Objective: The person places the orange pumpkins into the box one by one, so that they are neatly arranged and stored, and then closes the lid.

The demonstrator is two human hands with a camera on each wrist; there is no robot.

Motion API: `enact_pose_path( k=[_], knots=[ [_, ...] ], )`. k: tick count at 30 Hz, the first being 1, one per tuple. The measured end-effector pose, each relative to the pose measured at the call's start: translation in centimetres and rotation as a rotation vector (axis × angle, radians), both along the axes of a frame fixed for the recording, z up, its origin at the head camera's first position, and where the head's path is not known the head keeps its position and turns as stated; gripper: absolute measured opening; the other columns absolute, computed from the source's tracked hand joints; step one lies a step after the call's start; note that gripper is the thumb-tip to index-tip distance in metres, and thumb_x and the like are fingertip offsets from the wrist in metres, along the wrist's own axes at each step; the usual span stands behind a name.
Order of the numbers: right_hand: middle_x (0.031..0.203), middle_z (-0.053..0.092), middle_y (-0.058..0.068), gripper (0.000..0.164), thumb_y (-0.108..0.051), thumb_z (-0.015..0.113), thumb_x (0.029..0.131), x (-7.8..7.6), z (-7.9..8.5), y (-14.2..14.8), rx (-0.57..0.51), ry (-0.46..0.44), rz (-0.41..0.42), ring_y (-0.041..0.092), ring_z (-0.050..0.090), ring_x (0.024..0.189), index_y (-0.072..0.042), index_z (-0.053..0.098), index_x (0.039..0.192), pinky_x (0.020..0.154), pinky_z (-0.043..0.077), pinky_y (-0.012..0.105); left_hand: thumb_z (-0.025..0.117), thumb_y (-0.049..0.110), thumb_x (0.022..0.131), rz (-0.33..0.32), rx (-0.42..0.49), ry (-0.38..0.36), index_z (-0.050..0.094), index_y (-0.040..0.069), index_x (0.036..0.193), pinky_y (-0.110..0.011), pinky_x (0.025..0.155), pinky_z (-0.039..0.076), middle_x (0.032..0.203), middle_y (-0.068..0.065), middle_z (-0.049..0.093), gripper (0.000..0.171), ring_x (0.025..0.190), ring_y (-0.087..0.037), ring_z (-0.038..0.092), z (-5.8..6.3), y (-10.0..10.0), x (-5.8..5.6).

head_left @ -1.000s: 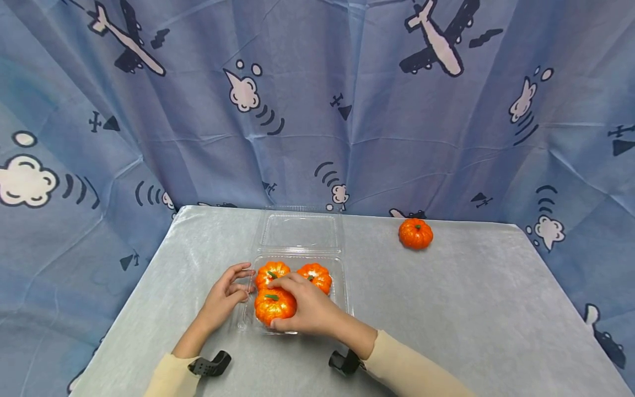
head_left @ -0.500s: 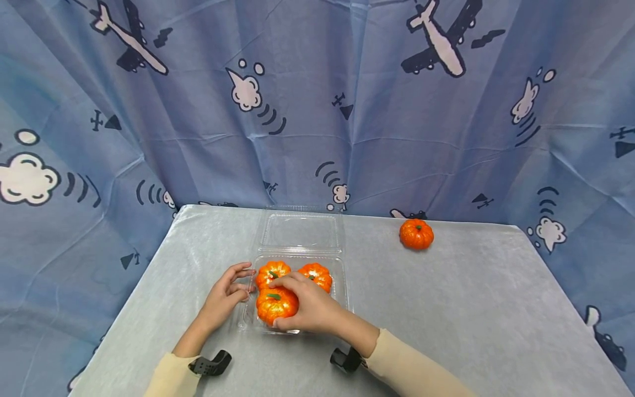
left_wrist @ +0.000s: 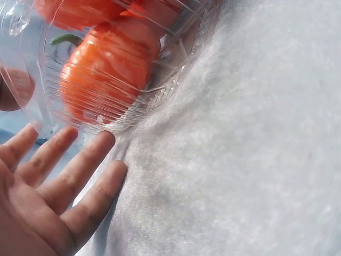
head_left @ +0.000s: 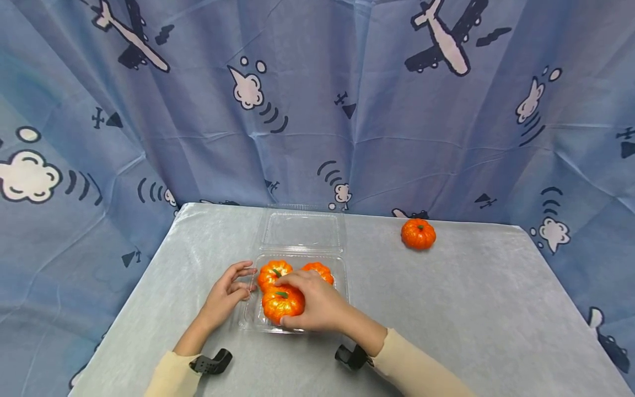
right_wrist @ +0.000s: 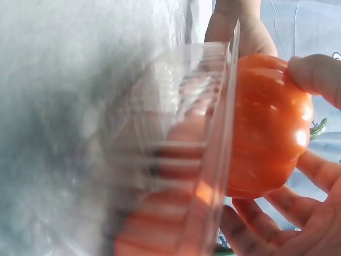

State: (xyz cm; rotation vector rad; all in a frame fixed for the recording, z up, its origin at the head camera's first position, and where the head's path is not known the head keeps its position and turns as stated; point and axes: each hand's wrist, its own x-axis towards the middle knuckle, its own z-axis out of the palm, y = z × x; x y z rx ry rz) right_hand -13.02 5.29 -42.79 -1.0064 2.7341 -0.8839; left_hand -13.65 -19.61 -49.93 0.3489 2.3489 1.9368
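My right hand (head_left: 319, 303) grips a small orange pumpkin (head_left: 281, 306) with a green stem, thumb on one side and fingers on the other. In the right wrist view this pumpkin (right_wrist: 266, 128) stands partly above the rim of a clear plastic clamshell container (head_left: 345, 281). Two more pumpkins lie inside, one at the back left (head_left: 270, 271) and one at the back right (head_left: 319, 269), which my right hand partly covers. At the container's left wall is my left hand (head_left: 223, 298); its fingers (left_wrist: 88, 157) are spread and fairly straight, near or touching the ribbed plastic.
The container's transparent lid (head_left: 302, 230) lies folded back behind it. Another orange pumpkin (head_left: 418, 234) sits near the back edge of the grey-covered table (head_left: 461, 309), right of the lid. A blue curtain (head_left: 307, 110) with printed planes hangs behind the table.
My right hand and the gripped pumpkin have moved slightly right, covering more of the back right pumpkin. My left hand has stayed at the container's side. The head view has shifted slightly.
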Motion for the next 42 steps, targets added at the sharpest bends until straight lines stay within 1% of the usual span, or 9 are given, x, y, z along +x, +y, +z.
enact_pose_path(
  k=[3, 9, 15, 19, 23, 27, 32, 37, 42],
  knots=[
    [0.124, 0.060, -0.003, 0.058, -0.037, 0.078, 0.069, -0.1, 0.1, 0.4, -0.002, 0.001, 0.013, 0.018, 0.053, 0.114, -0.026, 0.059, 0.122, 0.092, 0.048, 0.041, 0.051, -0.010, 0.084, 0.005, -0.002, -0.005, 0.040, 0.000, 0.140, -0.027, 0.072, 0.055, 0.133, -0.031, 0.051, 0.057, 0.100, -0.038, 0.065, 0.1, 0.0, 0.0],
    [0.125, 0.060, -0.003, 0.057, -0.032, 0.079, 0.067, -0.2, 0.2, 1.1, -0.012, -0.032, 0.026, 0.018, 0.051, 0.118, -0.026, 0.059, 0.120, 0.094, 0.048, 0.043, 0.051, -0.010, 0.083, 0.002, -0.002, -0.004, 0.040, -0.001, 0.139, -0.027, 0.073, 0.055, 0.132, -0.031, 0.051, 0.058, 0.101, -0.039, 0.065, 0.1, 0.0, -0.1],
    [0.122, 0.060, -0.003, 0.057, -0.029, 0.080, 0.067, -0.5, 0.5, 1.7, 0.011, -0.067, 0.052, 0.018, 0.049, 0.116, -0.024, 0.059, 0.120, 0.093, 0.047, 0.043, 0.050, -0.011, 0.083, 0.003, -0.001, 0.000, 0.040, -0.001, 0.139, -0.027, 0.072, 0.055, 0.133, -0.032, 0.051, 0.059, 0.101, -0.042, 0.064, 0.0, 0.0, -0.2],
    [0.118, 0.061, -0.003, 0.057, -0.027, 0.081, 0.065, -0.9, 0.7, 2.1, 0.049, -0.043, 0.083, 0.018, 0.050, 0.115, -0.022, 0.059, 0.118, 0.096, 0.046, 0.041, 0.050, -0.012, 0.082, 0.006, 0.001, 0.000, 0.040, -0.001, 0.140, -0.026, 0.072, 0.055, 0.133, -0.032, 0.050, 0.059, 0.101, -0.043, 0.064, 0.0, 0.0, -0.2],
    [0.119, 0.062, 0.000, 0.057, -0.024, 0.082, 0.064, -1.3, 1.2, 2.5, 0.090, -0.020, 0.122, 0.022, 0.051, 0.117, -0.020, 0.061, 0.118, 0.099, 0.044, 0.042, 0.050, -0.012, 0.082, 0.010, -0.001, -0.002, 0.040, -0.001, 0.139, -0.026, 0.072, 0.055, 0.133, -0.032, 0.050, 0.059, 0.100, -0.042, 0.064, -0.1, 0.0, -0.1],
    [0.121, 0.062, 0.001, 0.057, -0.022, 0.083, 0.065, -1.4, 1.5, 2.7, 0.116, -0.021, 0.149, 0.025, 0.050, 0.119, -0.019, 0.061, 0.118, 0.099, 0.043, 0.044, 0.051, -0.011, 0.083, 0.008, -0.001, -0.006, 0.040, 0.000, 0.140, -0.026, 0.073, 0.055, 0.133, -0.031, 0.050, 0.059, 0.101, -0.041, 0.064, -0.1, 0.0, -0.1],
    [0.123, 0.062, 0.001, 0.059, -0.023, 0.084, 0.065, -1.6, 1.5, 2.4, 0.154, 0.008, 0.170, 0.024, 0.051, 0.117, -0.020, 0.061, 0.119, 0.098, 0.045, 0.042, 0.051, -0.010, 0.083, 0.000, 0.002, -0.009, 0.039, 0.001, 0.140, -0.026, 0.074, 0.055, 0.134, -0.030, 0.050, 0.059, 0.101, -0.039, 0.064, -0.1, -0.1, -0.1],
    [0.121, 0.059, 0.002, 0.059, -0.024, 0.085, 0.064, -1.6, 1.4, 2.2, 0.164, 0.034, 0.182, 0.022, 0.052, 0.113, -0.020, 0.061, 0.118, 0.096, 0.047, 0.038, 0.051, -0.011, 0.083, -0.006, 0.014, -0.008, 0.039, 0.001, 0.141, -0.026, 0.073, 0.055, 0.134, -0.031, 0.049, 0.060, 0.101, -0.039, 0.064, 0.0, -0.1, -0.2],
    [0.119, 0.058, 0.002, 0.053, -0.021, 0.079, 0.068, -1.6, 1.5, 2.3, 0.147, 0.022, 0.193, 0.018, 0.052, 0.110, -0.019, 0.062, 0.118, 0.093, 0.049, 0.034, 0.051, -0.012, 0.082, -0.002, 0.015, -0.013, 0.040, 0.001, 0.140, -0.026, 0.073, 0.055, 0.134, -0.031, 0.049, 0.061, 0.100, -0.039, 0.064, 0.1, 0.0, -0.1]
  ],
)
